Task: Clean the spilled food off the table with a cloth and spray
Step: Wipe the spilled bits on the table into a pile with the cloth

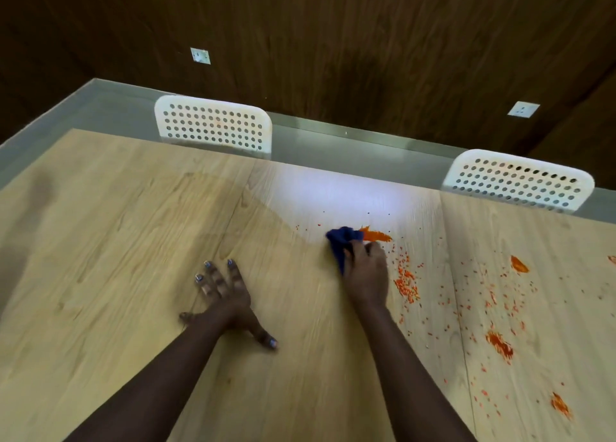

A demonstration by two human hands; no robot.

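On the light wooden counter [133, 241] my right hand [366, 275] is pressed down on a dark blue cloth [343, 245], the grip closed tight around the bunched fabric. The cloth sits near the middle of the counter, its far edge touching an orange smear [376, 236] of spilled food. More of the spill lies to the right of that hand — a dense patch of small orange-red bits [406, 283] just beside my wrist, and scattered crumbs and a few larger blobs [499, 343] well out toward the right edge.

My left hand [226, 295] rests flat on the counter, fingers spread wide and holding nothing, well apart from the cloth on a stretch of bare wood. A faint damp sheen curves across the surface beyond it.

Two white chairs with perforated backs — one [213, 126] at the far left, one [518, 179] at the far right — stand against the counter's far side. I cannot see any spray bottle.
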